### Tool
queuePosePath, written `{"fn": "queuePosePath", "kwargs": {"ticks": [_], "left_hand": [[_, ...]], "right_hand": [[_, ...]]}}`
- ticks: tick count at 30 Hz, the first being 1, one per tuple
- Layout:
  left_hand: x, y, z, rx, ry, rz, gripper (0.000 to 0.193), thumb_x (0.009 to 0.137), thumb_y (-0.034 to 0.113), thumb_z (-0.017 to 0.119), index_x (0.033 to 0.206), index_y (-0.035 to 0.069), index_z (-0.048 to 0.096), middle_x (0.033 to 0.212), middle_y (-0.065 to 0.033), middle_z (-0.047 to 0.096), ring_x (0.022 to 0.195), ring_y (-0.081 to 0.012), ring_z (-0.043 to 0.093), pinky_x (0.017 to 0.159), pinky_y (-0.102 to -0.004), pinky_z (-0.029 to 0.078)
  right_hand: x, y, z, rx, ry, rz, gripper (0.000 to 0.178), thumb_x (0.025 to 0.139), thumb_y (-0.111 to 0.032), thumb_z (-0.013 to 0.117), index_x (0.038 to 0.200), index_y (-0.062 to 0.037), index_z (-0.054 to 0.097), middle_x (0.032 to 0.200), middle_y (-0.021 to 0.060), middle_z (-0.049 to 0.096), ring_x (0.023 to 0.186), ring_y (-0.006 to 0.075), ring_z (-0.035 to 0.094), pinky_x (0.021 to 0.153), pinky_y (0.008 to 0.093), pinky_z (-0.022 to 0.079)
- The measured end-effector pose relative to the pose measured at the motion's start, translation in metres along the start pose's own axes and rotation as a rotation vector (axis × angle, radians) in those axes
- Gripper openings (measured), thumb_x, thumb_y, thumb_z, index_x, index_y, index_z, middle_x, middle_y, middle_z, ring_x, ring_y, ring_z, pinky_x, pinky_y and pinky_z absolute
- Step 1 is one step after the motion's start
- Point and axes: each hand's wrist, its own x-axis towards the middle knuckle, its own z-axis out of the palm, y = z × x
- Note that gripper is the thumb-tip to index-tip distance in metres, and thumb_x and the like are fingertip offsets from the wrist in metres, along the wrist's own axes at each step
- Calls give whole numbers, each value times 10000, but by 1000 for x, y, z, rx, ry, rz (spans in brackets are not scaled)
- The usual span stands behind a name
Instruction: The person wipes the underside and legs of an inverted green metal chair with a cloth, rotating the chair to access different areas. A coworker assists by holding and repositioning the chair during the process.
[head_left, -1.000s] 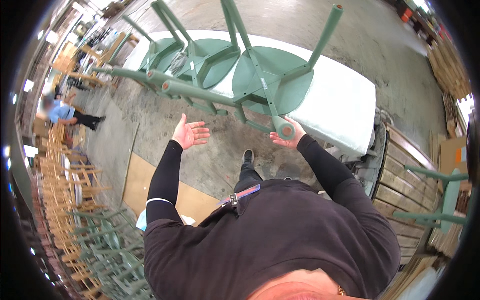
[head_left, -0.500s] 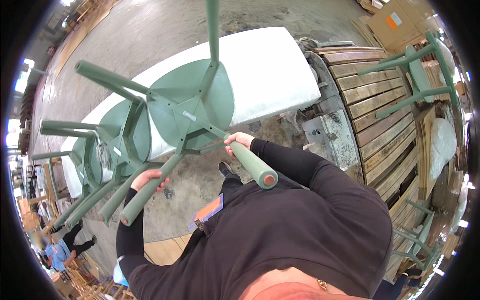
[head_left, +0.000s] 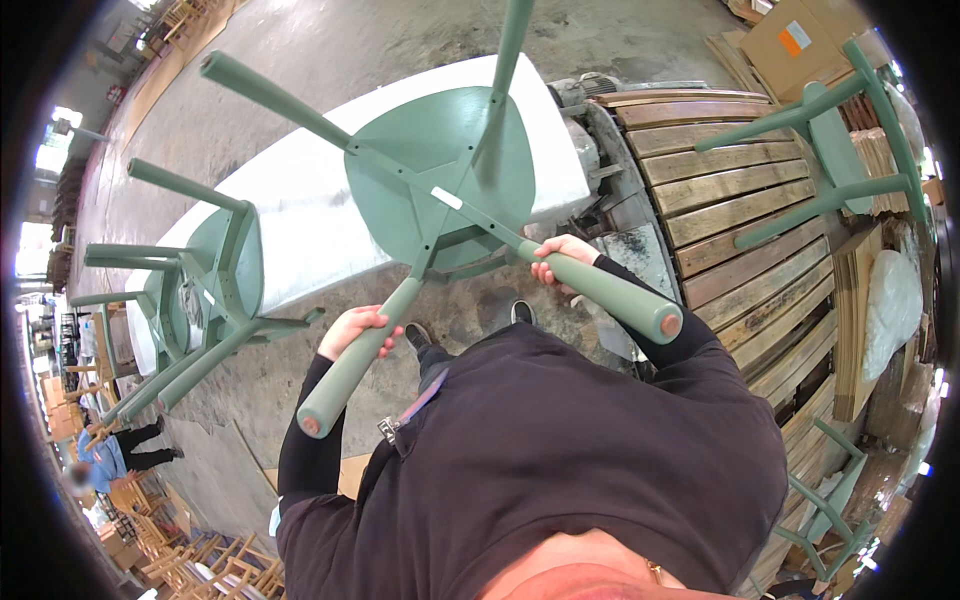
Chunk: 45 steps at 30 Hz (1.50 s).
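The green chair (head_left: 430, 165) has shifted right, away from the neighbouring chairs (head_left: 245, 262), upside down over the white counter (head_left: 305, 205); left fingers (head_left: 386, 340) and right fingers (head_left: 545, 270) grip its near legs (head_left: 620, 290), slanting lengthwise toward the person (head_left: 560, 440).

The person wears a dark short-sleeved top (head_left: 570, 450) over snug black sleeves (head_left: 308, 445), leaving the left hand (head_left: 362, 330) and right hand (head_left: 563, 259) bare. A gold-coloured necklace (head_left: 655, 572) shows at the neckline. A badge (head_left: 424, 397) hangs by a metal clip (head_left: 389, 430) above dark shoes (head_left: 522, 312) with pale edges.
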Motion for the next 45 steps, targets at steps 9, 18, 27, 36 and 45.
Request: {"fn": "queuePosePath", "kwargs": {"ticks": [9,18,27,36,45], "left_hand": [[96,28,99,-68,32,-196,432,945,146,587,1316,-52,487,1049,-178,678,726,-177,661,588,-290,580],[123,24,87,-198,-62,-184,403,929,156,581,1254,-41,447,965,-200,660,788,-263,706,614,-353,625],[35,-34,22,-486,-172,168,419,1079,372,460,1361,65,418,1361,-285,576,1239,-467,611,970,-602,531],[-118,-193,-259,-973,373,318,377,1011,302,516,1278,37,509,1288,-235,622,1178,-427,640,995,-589,512],[-227,-200,-442,-1182,704,662,518,1073,471,373,1269,8,499,1319,-265,613,1198,-450,625,975,-610,517]], "right_hand": [[-54,-76,-94,81,-87,102,293,897,-201,597,1018,46,496,929,108,611,675,158,656,619,273,610],[-33,-90,-107,147,-171,93,489,926,-304,565,1265,29,451,1013,129,598,711,173,632,620,307,593],[21,28,-168,84,639,-669,617,1033,-514,488,1344,16,548,1271,190,651,989,300,681,792,415,590],[200,181,-20,-1988,581,-246,219,851,-181,622,897,-7,748,896,183,757,948,352,740,793,447,574],[337,201,226,-1376,356,-289,447,974,-355,623,1341,-99,625,1119,112,731,968,309,722,873,503,558]]}}
